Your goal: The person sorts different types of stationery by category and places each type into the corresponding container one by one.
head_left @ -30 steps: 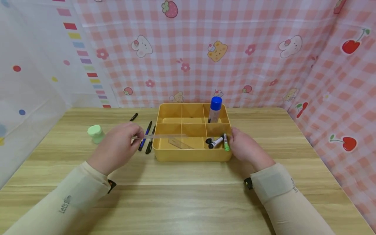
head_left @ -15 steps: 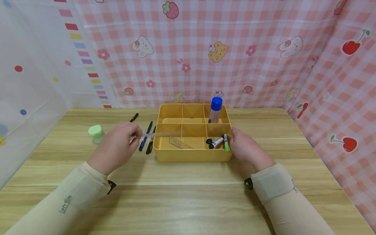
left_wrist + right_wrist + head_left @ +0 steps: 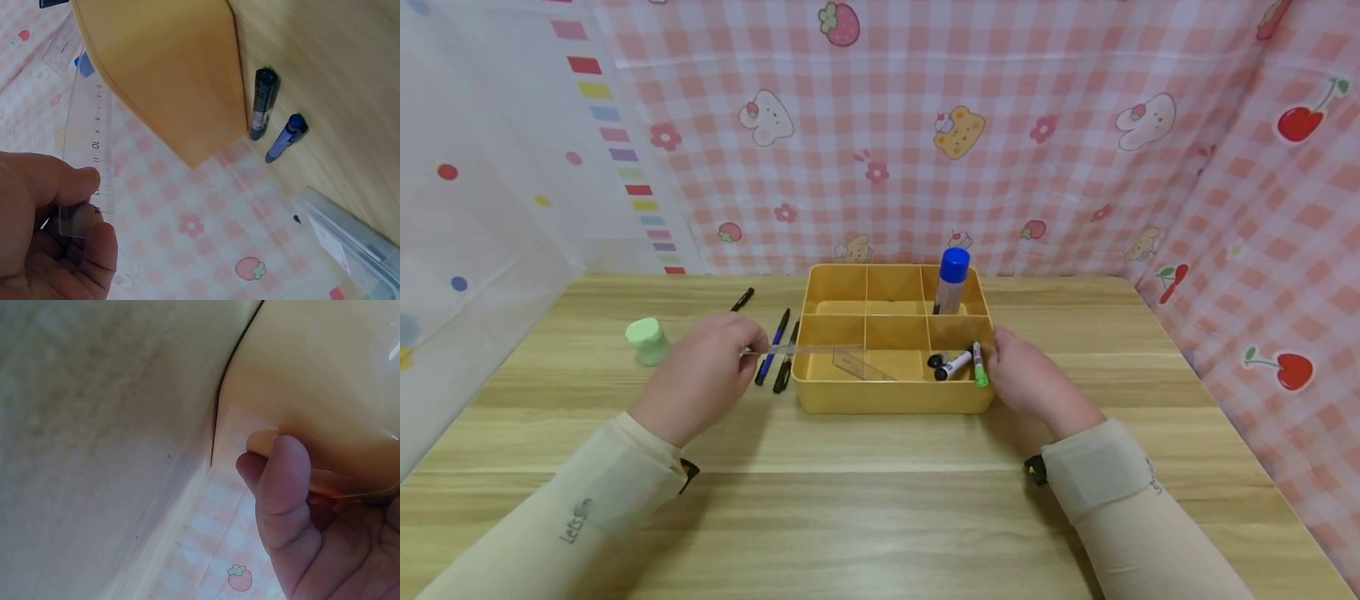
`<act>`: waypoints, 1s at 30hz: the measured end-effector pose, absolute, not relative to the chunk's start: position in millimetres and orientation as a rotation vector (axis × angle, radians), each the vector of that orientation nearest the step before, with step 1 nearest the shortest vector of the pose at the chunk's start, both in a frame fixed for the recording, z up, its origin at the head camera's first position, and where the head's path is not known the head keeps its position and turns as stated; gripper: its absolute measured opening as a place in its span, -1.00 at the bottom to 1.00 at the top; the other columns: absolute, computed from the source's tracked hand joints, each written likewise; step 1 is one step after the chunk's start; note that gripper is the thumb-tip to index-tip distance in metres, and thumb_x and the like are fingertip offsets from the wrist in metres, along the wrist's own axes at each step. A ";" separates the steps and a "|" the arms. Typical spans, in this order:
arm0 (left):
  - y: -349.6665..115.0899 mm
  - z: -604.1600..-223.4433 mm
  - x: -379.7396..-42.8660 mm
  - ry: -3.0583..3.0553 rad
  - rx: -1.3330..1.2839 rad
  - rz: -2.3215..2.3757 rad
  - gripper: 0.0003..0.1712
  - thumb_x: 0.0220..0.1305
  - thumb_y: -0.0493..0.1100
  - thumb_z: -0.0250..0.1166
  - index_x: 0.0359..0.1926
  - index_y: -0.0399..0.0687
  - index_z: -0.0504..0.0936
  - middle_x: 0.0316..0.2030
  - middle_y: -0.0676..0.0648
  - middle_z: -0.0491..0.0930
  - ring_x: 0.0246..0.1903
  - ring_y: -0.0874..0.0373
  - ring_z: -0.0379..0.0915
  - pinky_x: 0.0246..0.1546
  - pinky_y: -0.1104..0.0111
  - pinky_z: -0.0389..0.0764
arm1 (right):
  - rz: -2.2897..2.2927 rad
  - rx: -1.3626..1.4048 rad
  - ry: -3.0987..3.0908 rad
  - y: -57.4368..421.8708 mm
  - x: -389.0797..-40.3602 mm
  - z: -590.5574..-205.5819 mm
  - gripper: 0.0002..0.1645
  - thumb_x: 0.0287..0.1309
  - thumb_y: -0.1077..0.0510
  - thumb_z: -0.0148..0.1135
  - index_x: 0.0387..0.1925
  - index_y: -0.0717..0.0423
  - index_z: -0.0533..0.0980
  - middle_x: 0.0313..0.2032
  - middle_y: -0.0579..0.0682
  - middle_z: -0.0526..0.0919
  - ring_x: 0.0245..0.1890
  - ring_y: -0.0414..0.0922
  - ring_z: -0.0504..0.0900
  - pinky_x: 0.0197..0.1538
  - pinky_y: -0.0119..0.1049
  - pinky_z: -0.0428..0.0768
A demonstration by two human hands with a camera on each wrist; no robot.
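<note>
My left hand (image 3: pixel 707 375) pinches one end of a clear ruler (image 3: pixel 87 134) between thumb and fingers. Its printed numbers show in the left wrist view. The ruler's free end reaches over the left front compartment of a yellow divided organizer box (image 3: pixel 891 398). A second clear, straight-edged plastic piece (image 3: pixel 859 365) leans in that front part. At the box's right side, my right hand (image 3: pixel 1037 379) holds the wall, thumb (image 3: pixel 284 481) against it in the right wrist view. Some of its fingers are hidden behind the thumb.
A blue-capped tube (image 3: pixel 951 279) stands in the back right compartment. Small markers (image 3: pixel 955 365) lie in the front right one. Left of the box are a blue pen (image 3: pixel 772 347), a black marker (image 3: pixel 782 372), another black pen (image 3: pixel 742 299), a green object (image 3: pixel 647 340) and a clear case (image 3: pixel 350 240).
The ruler's free end tilted up a little, then came back down to nearly level over the box. The right hand and the box have stayed in place.
</note>
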State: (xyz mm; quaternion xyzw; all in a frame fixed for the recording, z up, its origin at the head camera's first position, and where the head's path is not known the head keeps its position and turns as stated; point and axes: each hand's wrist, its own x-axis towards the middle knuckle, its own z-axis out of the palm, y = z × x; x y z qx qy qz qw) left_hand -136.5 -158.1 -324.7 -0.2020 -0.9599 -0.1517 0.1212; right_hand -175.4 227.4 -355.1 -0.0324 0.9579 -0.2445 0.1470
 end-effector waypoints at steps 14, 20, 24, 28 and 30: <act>-149.7 -323.3 -132.9 -2.739 -0.633 -0.450 -0.94 0.29 -0.37 0.42 -0.24 -0.17 0.76 -0.23 -0.07 0.75 -0.21 -0.05 0.56 -0.09 0.06 0.64 | -0.703 -0.083 2.750 227.3 -176.7 -356.7 -0.32 0.66 0.08 -0.37 0.63 0.29 0.02 0.51 0.44 0.29 0.39 0.23 0.47 0.36 0.24 0.49; -145.5 -324.9 -135.6 -2.674 -0.682 -0.432 -0.91 0.27 -0.41 0.41 -0.25 -0.20 0.78 -0.25 -0.08 0.75 -0.24 -0.06 0.57 -0.09 0.08 0.65 | -0.705 -0.082 2.748 227.2 -176.2 -356.4 -0.31 0.65 0.08 -0.37 0.64 0.28 0.00 0.51 0.45 0.27 0.43 0.27 0.44 0.37 0.25 0.49; -140.7 -325.1 -136.2 -2.628 -0.732 -0.441 -0.86 0.27 -0.45 0.36 -0.25 -0.21 0.79 -0.24 -0.10 0.75 -0.20 -0.07 0.59 -0.07 0.08 0.66 | -0.686 -0.093 2.764 228.0 -176.0 -356.2 -0.31 0.66 0.07 -0.38 0.64 0.29 0.01 0.51 0.46 0.28 0.42 0.28 0.44 0.37 0.26 0.49; -135.4 -324.0 -136.9 -2.601 -0.756 -0.442 -0.86 0.27 -0.47 0.36 -0.24 -0.22 0.79 -0.19 -0.13 0.76 -0.12 -0.10 0.61 -0.01 0.07 0.68 | -0.692 -0.099 2.768 228.4 -175.9 -356.1 -0.32 0.66 0.07 -0.37 0.63 0.30 0.03 0.49 0.46 0.30 0.38 0.25 0.48 0.35 0.24 0.50; -133.0 -323.5 -137.4 -2.602 -0.761 -0.436 -0.87 0.27 -0.45 0.38 -0.22 -0.22 0.79 -0.13 -0.16 0.76 -0.06 -0.12 0.62 0.05 0.04 0.68 | -0.699 -0.095 2.765 228.5 -175.9 -356.2 -0.32 0.65 0.07 -0.37 0.63 0.30 0.04 0.49 0.45 0.31 0.33 0.22 0.51 0.30 0.21 0.53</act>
